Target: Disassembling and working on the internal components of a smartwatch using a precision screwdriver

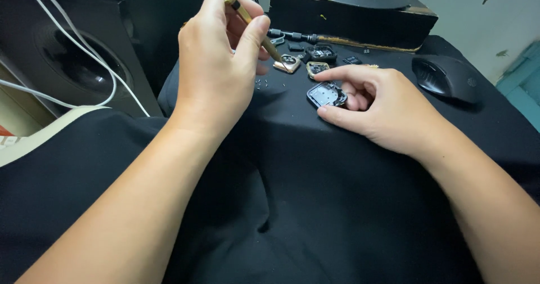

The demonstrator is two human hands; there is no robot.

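Note:
My left hand (222, 59) is raised over the black cloth (315, 205) and grips a slim gold screwdriver (253, 22), its tip pointing down at a gold watch case (288, 63). My right hand (374, 107) rests on the cloth, thumb and forefinger pinching a small dark watch case (325, 94) that lies flat. A second gold-rimmed case (316, 68) and a dark module (322, 53) lie just beyond. Tiny screws (260, 82) are scattered beside my left hand.
A black computer mouse (447, 77) sits at the right. A black box with a ring-shaped lamp (351, 8) stands at the back, with another tool (292, 36) lying before it. A dark speaker (73, 59) with white cables (84, 53) stands left.

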